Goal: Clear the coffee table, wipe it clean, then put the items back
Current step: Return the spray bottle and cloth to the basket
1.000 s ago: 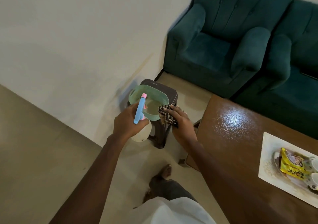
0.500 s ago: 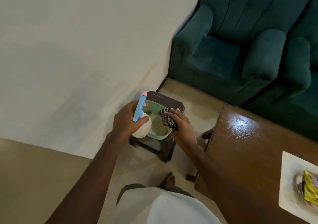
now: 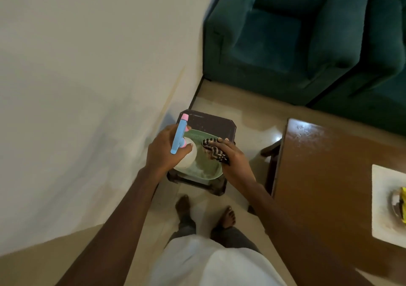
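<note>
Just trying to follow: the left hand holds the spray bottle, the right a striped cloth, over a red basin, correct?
Not quite. The head view shows the basin is pale green, not red. The left hand does hold the spray bottle and the right hand the striped cloth, both over that basin.
</note>
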`<state>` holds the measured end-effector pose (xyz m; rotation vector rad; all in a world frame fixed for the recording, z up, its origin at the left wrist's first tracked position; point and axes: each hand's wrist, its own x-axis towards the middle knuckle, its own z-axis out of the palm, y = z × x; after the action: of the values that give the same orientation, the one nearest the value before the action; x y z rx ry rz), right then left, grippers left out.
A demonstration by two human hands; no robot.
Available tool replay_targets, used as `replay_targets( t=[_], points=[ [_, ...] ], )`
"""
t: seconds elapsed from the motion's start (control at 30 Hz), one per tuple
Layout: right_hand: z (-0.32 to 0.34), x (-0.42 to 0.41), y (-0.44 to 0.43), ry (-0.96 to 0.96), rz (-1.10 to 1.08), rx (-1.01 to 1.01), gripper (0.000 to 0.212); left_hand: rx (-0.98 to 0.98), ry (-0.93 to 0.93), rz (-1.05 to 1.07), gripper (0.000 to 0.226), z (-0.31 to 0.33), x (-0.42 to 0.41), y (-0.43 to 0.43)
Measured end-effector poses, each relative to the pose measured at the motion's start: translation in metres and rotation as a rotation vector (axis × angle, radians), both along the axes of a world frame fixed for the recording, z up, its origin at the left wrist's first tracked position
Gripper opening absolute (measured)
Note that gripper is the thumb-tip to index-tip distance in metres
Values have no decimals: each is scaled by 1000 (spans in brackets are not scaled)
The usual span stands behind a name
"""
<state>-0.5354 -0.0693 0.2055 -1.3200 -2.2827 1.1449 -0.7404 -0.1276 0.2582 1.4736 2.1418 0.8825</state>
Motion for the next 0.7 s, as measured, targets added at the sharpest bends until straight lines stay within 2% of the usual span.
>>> replay_targets(
  t=[0.13,0.3,0.43,0.63,0.7],
  points=[
    [-21,-14,-2,-39,-61,-64,58,1,17,-57,42,-26,-13,20],
    [-69,-40,1,-112,-93,-139,58,-101,-50,-148,45,-71,-34,40],
    [-105,-62,13,-206,-122,-194,58,-120,-18,-140,51,-113,-48,55],
    [-145,-84,35,-323,-82,-310,55,-21,25,-199,48,-159,-65,65],
    [-155,-88,39,-351,-88,-274,58,30,26,-231,52,-173,-66,68]
  ],
)
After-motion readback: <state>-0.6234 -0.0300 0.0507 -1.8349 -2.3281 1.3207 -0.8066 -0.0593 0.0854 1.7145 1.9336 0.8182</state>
